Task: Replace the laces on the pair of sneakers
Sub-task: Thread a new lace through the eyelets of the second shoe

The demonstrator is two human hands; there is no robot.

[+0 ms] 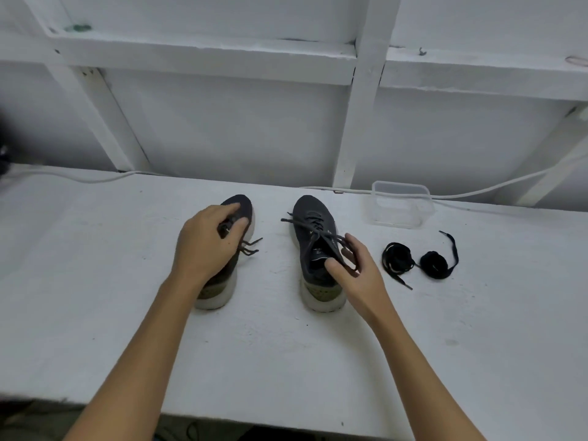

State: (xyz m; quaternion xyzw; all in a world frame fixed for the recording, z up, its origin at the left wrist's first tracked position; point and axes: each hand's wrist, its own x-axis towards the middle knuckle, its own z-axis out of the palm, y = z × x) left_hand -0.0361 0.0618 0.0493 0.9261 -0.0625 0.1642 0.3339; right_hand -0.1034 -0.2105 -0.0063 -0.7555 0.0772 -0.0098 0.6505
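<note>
Two dark sneakers with olive heels and white soles stand toes away from me on the white table. My left hand (206,240) lies over the left sneaker (244,207), fingers curled round its laced top. My right hand (356,265) is at the collar of the right sneaker (313,227), with a loop of its old dark lace (305,222) caught between thumb and fingers. Two coiled black replacement laces (397,257) (434,264) lie to the right of the shoes.
A clear plastic container (399,205) stands behind the spare laces near the table's back edge. A white cable (95,179) runs along the back of the table (95,265). A white framed wall rises behind.
</note>
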